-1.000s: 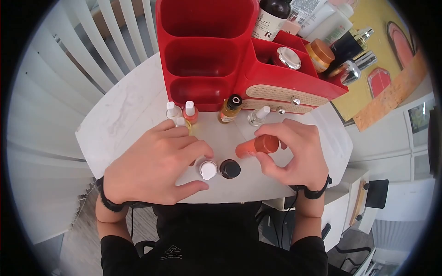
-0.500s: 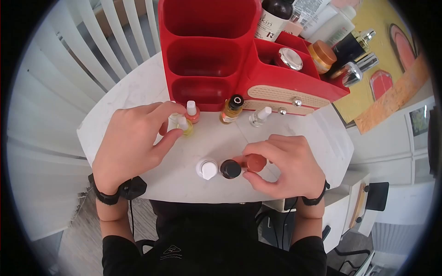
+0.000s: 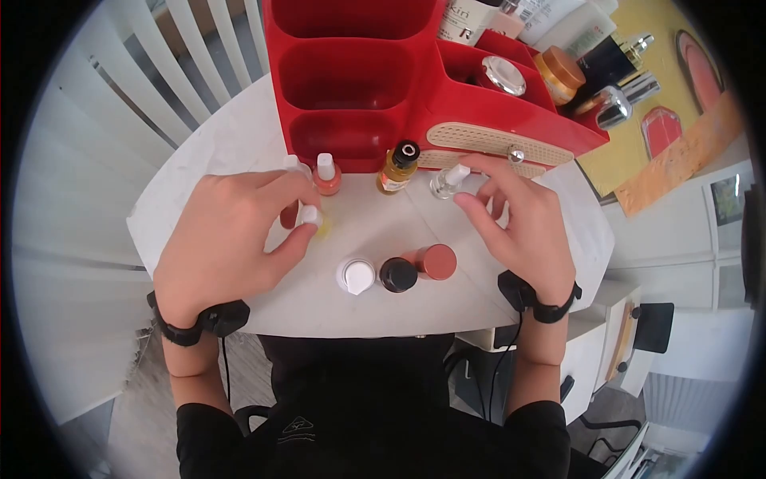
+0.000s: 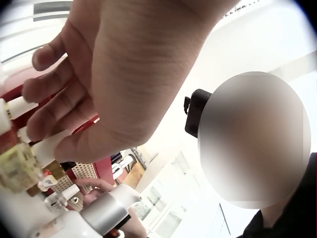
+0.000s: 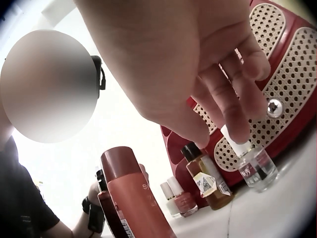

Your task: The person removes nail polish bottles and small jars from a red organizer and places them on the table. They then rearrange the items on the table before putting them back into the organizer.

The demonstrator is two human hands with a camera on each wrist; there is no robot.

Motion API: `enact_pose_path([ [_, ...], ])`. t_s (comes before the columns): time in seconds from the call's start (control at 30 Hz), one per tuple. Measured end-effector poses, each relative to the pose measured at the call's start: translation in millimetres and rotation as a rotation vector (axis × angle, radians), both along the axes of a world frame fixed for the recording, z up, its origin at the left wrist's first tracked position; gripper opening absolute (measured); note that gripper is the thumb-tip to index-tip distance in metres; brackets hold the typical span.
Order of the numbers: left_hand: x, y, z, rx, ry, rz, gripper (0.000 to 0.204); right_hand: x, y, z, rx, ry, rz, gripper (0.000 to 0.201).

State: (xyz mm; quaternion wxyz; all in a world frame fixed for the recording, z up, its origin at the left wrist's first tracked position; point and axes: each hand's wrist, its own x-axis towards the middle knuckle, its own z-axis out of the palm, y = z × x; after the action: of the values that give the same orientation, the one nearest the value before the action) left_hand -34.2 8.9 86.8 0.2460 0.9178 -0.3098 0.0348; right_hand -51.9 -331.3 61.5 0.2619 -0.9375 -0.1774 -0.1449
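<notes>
In the head view my left hand pinches the white cap of a nail polish bottle with yellow polish between thumb and fingers. My right hand reaches to a clear nail polish bottle. Its fingertips are right at the white cap, with the thumb held apart. Nearer the table's front edge stand a white pump bottle, a black-capped bottle and a reddish-brown capped bottle. A coral nail polish bottle and an amber bottle stand farther back between the hands.
A red organizer with open compartments and small drawers fills the back of the white table. Jars and bottles crowd its right side, including an orange-lidded jar. Another white-capped nail polish bottle stands beside the coral one.
My right hand set the reddish-brown bottle upright beside the black-capped one, let go and moved to the clear polish. My left hand moved from the pump bottle to the yellow polish and drew it slightly nearer.
</notes>
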Motion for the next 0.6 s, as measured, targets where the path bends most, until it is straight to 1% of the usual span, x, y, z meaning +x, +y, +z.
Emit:
enact_pose_path([
  [0.07, -3, 2, 0, 0.004, 0.033, -0.025, 0.019, 3, 1, -4, -0.044, -0.002, 0.014, 0.035],
  [0.1, -5, 3, -1, -0.018, 0.063, -0.066, 0.020, 4, 2, -4, -0.044, 0.000, 0.009, 0.035],
  [0.17, -8, 4, -1, -0.038, 0.098, -0.112, 0.020, 5, 5, -5, -0.048, -0.025, 0.001, 0.027],
  [0.27, -13, 2, 2, -0.019, 0.156, -0.185, 0.021, 8, 6, -13, -0.002, -0.029, 0.032, 0.024],
  [0.3, -14, 2, 2, 0.008, 0.167, -0.179, 0.021, 9, 4, -14, 0.005, -0.023, 0.015, 0.024],
  [0.37, -17, 2, 3, 0.044, 0.183, -0.187, 0.022, 9, 2, -15, 0.018, -0.028, 0.068, 0.023],
  [0.4, -17, 2, 5, 0.066, 0.208, -0.189, 0.021, 7, 1, -13, 0.023, -0.029, 0.056, 0.023],
  [0.47, -16, 3, 8, 0.095, 0.233, -0.200, 0.020, 2, -1, -5, 0.127, 0.051, 0.122, 0.020],
  [0.5, -16, 3, 10, 0.112, 0.252, -0.200, 0.023, -1, -1, 1, 0.133, 0.052, 0.112, 0.020],
  [0.53, -15, 3, 10, 0.127, 0.271, -0.199, 0.025, -4, -1, 8, 0.154, 0.110, 0.145, 0.019],
  [0.57, -14, 3, 10, 0.134, 0.274, -0.208, 0.025, -7, -2, 10, 0.177, 0.169, 0.178, 0.019],
  [0.6, -17, 5, 7, 0.125, 0.296, -0.200, 0.028, -11, 0, 6, 0.180, 0.171, 0.171, 0.019],
])
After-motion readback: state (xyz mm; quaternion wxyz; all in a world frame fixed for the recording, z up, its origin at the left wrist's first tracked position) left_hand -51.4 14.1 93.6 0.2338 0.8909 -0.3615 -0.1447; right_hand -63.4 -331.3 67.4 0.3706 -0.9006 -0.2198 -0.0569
